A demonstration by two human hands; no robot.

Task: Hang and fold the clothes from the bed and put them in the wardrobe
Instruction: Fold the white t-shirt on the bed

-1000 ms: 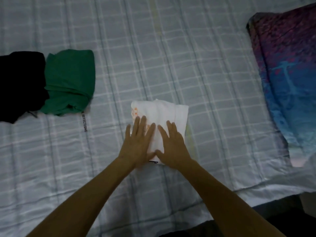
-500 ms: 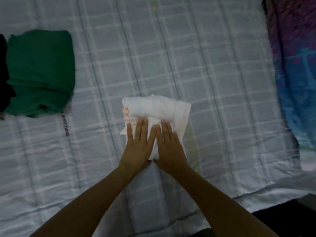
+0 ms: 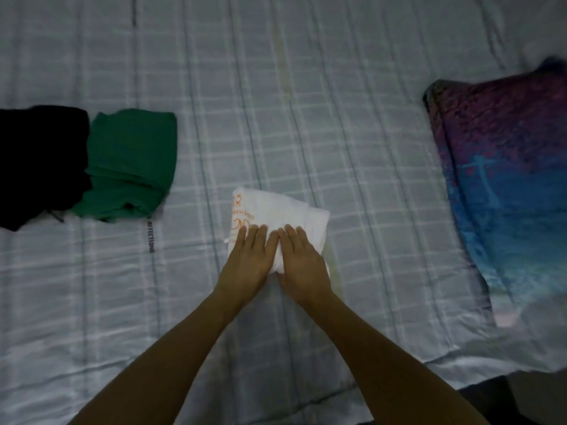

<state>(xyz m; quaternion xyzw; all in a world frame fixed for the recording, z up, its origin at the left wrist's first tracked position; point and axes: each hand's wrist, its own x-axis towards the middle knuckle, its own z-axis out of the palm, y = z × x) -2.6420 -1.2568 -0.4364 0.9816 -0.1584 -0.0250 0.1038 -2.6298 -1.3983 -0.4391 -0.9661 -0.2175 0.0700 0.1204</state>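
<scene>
A folded white shirt with orange print lies in the middle of the bed. My left hand and my right hand rest flat side by side on its near half, fingers together and pointing away from me, palms pressing down. Neither hand grips the cloth. The near edge of the shirt is hidden under my hands. A folded green garment lies at the left, and a folded black garment touches its left side.
The bed has a pale grey checked sheet. A pillow with a purple and blue print lies at the right. The bed's near edge runs along the lower right, with dark floor beyond it.
My hands have stayed pressed flat on the white shirt, drawing closer together. The view swung left and back, so the black garment and the pillow are in sight again.
</scene>
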